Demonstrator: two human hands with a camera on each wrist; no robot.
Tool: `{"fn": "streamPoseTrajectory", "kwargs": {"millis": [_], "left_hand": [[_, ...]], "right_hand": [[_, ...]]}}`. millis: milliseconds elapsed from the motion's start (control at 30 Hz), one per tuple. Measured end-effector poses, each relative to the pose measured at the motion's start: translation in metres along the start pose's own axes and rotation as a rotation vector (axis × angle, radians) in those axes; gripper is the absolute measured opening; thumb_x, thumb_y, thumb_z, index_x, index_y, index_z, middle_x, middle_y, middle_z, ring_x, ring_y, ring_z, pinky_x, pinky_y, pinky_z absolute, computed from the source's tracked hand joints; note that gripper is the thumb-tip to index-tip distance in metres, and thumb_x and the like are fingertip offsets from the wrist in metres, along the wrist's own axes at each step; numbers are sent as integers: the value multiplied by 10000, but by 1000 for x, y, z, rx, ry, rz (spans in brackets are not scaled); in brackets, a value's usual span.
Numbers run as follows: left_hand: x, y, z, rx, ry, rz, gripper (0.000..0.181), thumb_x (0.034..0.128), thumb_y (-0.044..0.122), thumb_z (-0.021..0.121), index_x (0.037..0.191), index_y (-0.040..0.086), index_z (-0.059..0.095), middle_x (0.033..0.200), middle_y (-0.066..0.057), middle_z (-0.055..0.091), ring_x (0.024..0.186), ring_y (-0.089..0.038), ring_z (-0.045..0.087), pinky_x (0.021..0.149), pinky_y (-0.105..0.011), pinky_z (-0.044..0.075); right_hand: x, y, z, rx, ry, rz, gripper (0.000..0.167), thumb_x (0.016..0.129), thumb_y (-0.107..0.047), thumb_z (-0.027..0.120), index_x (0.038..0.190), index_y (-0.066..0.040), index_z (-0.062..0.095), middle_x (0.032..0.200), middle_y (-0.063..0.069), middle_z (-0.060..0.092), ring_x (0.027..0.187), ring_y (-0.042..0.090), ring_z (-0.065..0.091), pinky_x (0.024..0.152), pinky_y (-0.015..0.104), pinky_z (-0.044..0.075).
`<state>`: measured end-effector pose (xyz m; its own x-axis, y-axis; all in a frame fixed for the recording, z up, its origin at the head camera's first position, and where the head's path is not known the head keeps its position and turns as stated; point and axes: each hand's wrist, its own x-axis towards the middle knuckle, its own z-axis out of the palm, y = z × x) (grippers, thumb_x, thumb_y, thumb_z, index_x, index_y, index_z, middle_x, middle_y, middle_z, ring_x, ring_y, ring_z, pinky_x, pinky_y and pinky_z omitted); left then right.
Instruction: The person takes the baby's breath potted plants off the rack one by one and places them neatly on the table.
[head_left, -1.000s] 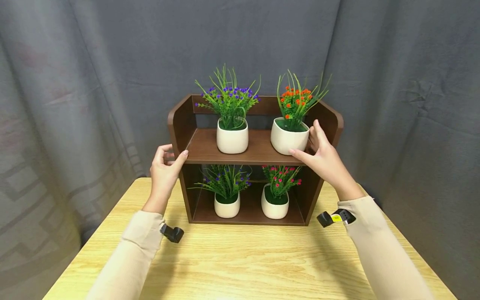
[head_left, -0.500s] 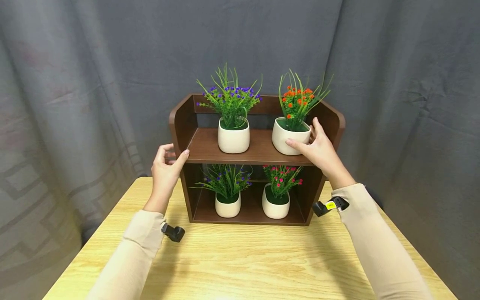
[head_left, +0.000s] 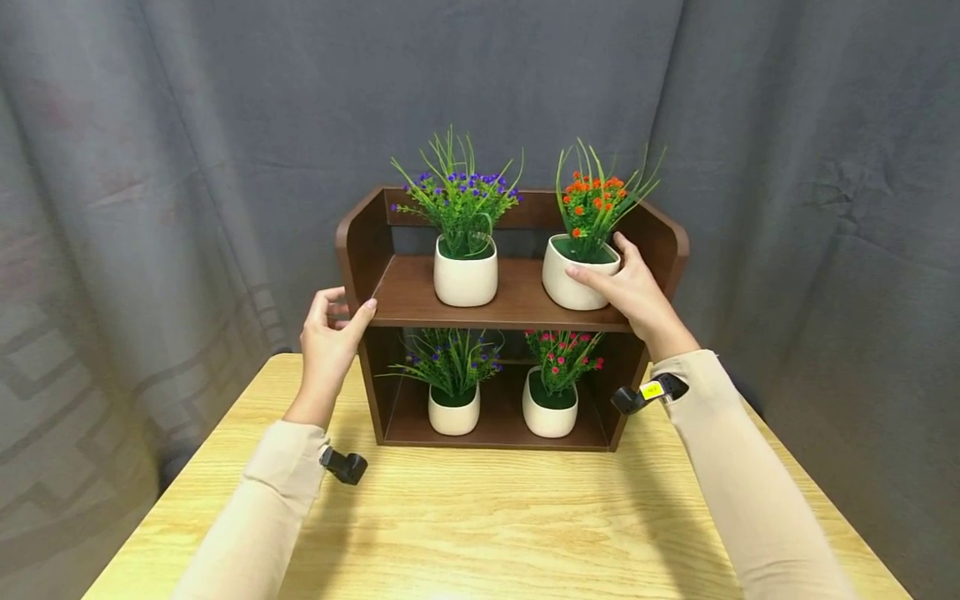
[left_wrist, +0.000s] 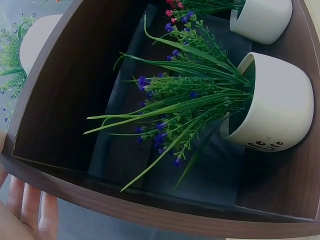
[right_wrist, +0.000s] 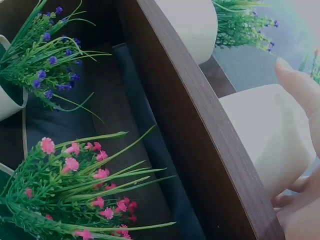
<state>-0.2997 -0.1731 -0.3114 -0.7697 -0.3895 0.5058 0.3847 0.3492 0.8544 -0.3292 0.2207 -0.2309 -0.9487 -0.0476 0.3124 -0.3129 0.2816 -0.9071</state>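
A dark brown two-tier shelf (head_left: 420, 323) stands on the wooden table. My left hand (head_left: 328, 346) grips the shelf's left side panel, thumb at the front edge and fingers outside. On the upper tier, my right hand (head_left: 637, 296) holds the white pot with orange flowers (head_left: 573, 283), thumb on its front and fingers at its right side. That pot also shows in the right wrist view as a white pot (right_wrist: 270, 135) beside the thumb. Left of it on the same tier is a white pot with purple flowers (head_left: 465, 279).
On the lower tier are a white pot with purple flowers (head_left: 453, 415) and a white pot with pink flowers (head_left: 550, 417). The pale wooden table (head_left: 480, 525) extends in front of the shelf. Grey curtains (head_left: 525, 83) hang behind.
My right hand has moved up and left, its thumb sliding from the pot's lower right onto its front. The left hand keeps its place on the side panel.
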Motion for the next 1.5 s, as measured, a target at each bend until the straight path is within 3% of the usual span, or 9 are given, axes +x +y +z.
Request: {"fn": "streamPoseTrajectory", "kwargs": {"millis": [333,567,700,867,1267,1500], "left_hand": [[-1,1,-1,3,-11,-13,446,876,382,776,1220,140,628,972,18,559,802,-131,558,610,-217,480],[0,2,0,-11,-15,-12,446,875,382,779,1216,140,625,971,11,551,793,-139,562,572,-208,482],[0,2,-1,-9,-14,-2,451,875,383,779,1217,131,627,966,7,555,788,-137,559,585,-207,480],[0,2,-2,-6,-10,-1,460,874,383,777,1221,120,630,961,3,561,789,-130,554,610,-209,474],[-1,3,-1,-7,-10,-9,475,877,388,773,1238,119,622,979,3,565,820,-130,554,665,-235,473],[-1,2,-1,-2,-13,-12,480,874,400,772,1240,128,624,987,0,566,827,-139,553,676,-245,472]], "right_hand": [[6,2,1,35,-56,26,1112,857,-261,793,1606,-125,-19,1521,172,344,1296,257,441,1121,360,310],[7,0,1,-1,-64,30,1145,829,-270,826,1606,-133,-4,1521,164,349,1296,265,443,1123,378,307],[7,2,4,6,-60,-15,969,837,-253,817,1574,-85,210,1391,153,491,1185,220,519,1040,320,381],[7,5,8,13,-58,-109,671,843,-214,812,1419,-75,497,1134,72,656,1016,163,599,896,248,454],[0,6,9,22,-33,-141,674,845,-196,811,1420,-64,484,1091,32,663,1008,143,606,911,230,447],[-5,7,9,29,-17,-156,671,835,-178,819,1411,-77,491,1127,72,662,1013,147,607,920,245,445]]}}
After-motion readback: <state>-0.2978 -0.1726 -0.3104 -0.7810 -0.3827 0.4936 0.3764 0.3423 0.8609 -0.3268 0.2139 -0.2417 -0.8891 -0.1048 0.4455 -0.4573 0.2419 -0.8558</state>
